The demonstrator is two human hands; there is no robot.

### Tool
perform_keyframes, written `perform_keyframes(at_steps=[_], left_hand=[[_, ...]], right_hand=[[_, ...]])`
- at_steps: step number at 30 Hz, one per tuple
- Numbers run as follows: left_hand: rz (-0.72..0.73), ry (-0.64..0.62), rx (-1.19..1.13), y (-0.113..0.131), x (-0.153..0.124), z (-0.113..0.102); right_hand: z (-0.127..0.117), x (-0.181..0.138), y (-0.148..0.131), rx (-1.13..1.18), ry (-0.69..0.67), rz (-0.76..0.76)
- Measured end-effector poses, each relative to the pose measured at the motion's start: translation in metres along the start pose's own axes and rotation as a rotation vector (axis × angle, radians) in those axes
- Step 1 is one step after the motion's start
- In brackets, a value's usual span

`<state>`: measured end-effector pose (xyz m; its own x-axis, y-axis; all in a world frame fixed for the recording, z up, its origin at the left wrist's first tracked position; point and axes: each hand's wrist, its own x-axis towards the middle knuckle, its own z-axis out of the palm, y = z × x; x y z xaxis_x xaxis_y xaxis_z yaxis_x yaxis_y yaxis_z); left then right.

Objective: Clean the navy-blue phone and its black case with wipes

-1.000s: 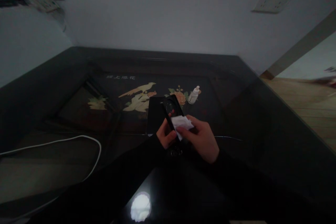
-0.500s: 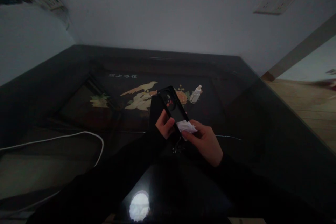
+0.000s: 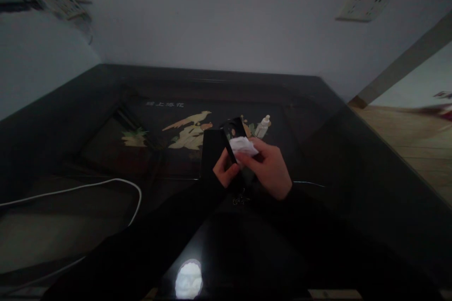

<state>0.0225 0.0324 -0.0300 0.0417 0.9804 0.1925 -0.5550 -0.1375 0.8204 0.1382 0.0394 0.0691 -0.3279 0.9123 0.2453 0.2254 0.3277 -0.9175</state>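
Note:
My left hand (image 3: 226,169) is closed around the lower left side of a black phone case (image 3: 234,125), which is tilted and has a large camera cutout near its top. Pinched in my right hand (image 3: 270,167) is a crumpled white tissue (image 3: 243,146), pressed against the side of the case that faces me. The tissue and fingers cover much of the case's middle. A small dark charm with metal rings (image 3: 240,198) hangs below the case's lower end. Just beyond my right hand stands a small dropper bottle (image 3: 263,127) with a pale cap.
The glossy dark table (image 3: 328,141) bears a bird-and-flower picture (image 3: 189,134) with written characters. A white cable (image 3: 118,180) curves across its left side. Wall sockets (image 3: 363,5) are at the upper right, more at the upper left. A round light reflection shows near the front.
My right hand has slid the tissue up along the case, away from me. The case is tilted somewhat differently. My left hand still grips it.

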Motion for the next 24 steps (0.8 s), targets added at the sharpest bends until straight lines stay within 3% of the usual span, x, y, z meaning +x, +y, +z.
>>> perform_keyframes(at_steps=[3, 6, 9, 13, 16, 24], left_hand=[[-0.034, 0.082, -0.083, 0.002, 0.002, 0.004], [-0.054, 0.067, -0.115, 0.001, 0.002, 0.005], [-0.017, 0.015, -0.026, 0.001, 0.0, 0.004], [0.054, -0.131, 0.052, 0.008, -0.005, 0.006], [0.055, -0.168, 0.05, 0.009, -0.006, 0.004], [0.099, 0.016, -0.065, -0.017, 0.0, -0.008]], right_hand=[[-0.007, -0.028, 0.014, -0.083, -0.04, 0.024], [-0.012, -0.04, 0.023, -0.074, -0.078, 0.092], [-0.01, -0.027, 0.018, -0.009, -0.074, 0.118], [-0.003, 0.004, -0.002, 0.099, 0.038, 0.074], [0.002, 0.013, -0.011, 0.153, 0.096, 0.031], [-0.002, -0.039, 0.016, -0.065, -0.032, 0.066]])
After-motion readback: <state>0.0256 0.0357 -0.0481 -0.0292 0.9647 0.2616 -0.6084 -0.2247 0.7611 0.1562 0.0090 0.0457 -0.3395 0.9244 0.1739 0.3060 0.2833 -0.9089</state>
